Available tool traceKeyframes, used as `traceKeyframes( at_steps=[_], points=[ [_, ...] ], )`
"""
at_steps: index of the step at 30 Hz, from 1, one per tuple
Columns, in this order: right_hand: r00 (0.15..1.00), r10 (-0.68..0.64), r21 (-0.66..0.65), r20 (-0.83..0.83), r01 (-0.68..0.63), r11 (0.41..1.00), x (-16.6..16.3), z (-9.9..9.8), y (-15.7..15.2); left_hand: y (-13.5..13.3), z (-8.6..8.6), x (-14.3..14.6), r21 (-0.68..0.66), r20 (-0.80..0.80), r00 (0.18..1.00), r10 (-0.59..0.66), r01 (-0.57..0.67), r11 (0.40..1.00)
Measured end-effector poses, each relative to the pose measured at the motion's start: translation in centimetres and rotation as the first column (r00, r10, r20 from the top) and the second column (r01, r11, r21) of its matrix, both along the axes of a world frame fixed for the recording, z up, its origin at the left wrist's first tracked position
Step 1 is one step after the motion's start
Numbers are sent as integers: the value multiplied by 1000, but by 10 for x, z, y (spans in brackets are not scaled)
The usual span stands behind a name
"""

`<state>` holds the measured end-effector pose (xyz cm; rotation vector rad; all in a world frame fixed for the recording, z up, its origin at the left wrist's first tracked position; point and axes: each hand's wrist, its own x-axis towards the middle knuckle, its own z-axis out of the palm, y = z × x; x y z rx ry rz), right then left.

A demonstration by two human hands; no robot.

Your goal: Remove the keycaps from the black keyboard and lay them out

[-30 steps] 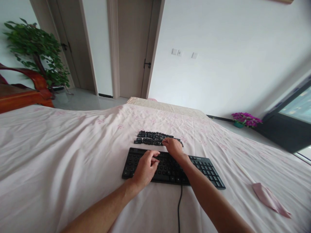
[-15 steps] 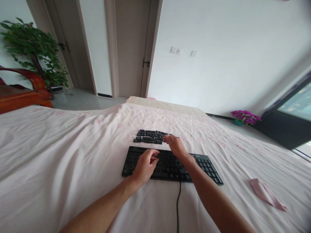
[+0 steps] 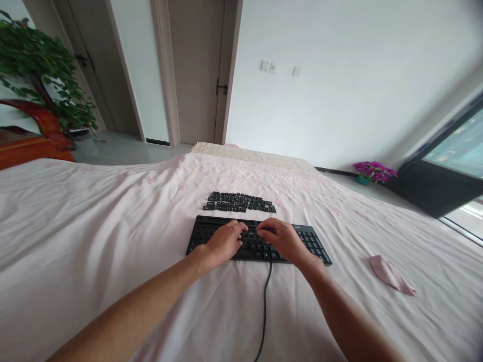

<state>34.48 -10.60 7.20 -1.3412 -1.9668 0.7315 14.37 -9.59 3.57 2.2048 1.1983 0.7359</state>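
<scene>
A black keyboard [image 3: 315,245] lies on the bed, many of its key positions bare of caps in the left and middle part. My left hand [image 3: 225,242] rests over its middle with fingers bent and drawn together; whatever they may hold is hidden. Close by on the right, my right hand [image 3: 283,240] is over the keyboard too, thumb and fingers pinched, and anything between them is too small to name. Just beyond the keyboard's far edge, loose black keycaps [image 3: 230,202] are laid out in rows on the sheet.
The keyboard's cable [image 3: 265,301] runs toward me across the pink floral sheet [image 3: 113,241]. To the right lies a stick with a pink cloth [image 3: 390,274]. Farther off are a wooden chair [image 3: 49,125], a leafy plant [image 3: 41,65], doors and purple flowers [image 3: 373,171].
My right hand has come back from the keycap rows to the keyboard, beside my left hand. My left hand stays over the keyboard. The view has shifted slightly.
</scene>
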Motion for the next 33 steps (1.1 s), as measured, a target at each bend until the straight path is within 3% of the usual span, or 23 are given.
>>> traceKeyframes(
  at_steps=[5,13,23,33],
  points=[
    [997,12,77,72,-18,997,-3,4,-9,5,13,8,9,-139,990,-19,21,1000],
    [992,90,109,87,-99,989,-6,5,-16,0,-8,12,-17,-15,996,-84,83,996],
    [982,155,139,104,-169,976,-11,6,-16,-2,-12,11,-9,61,992,-107,107,994],
    [921,351,237,170,-384,892,-4,-19,-3,-14,-16,24,133,-58,998,11,-3,991]
  ],
)
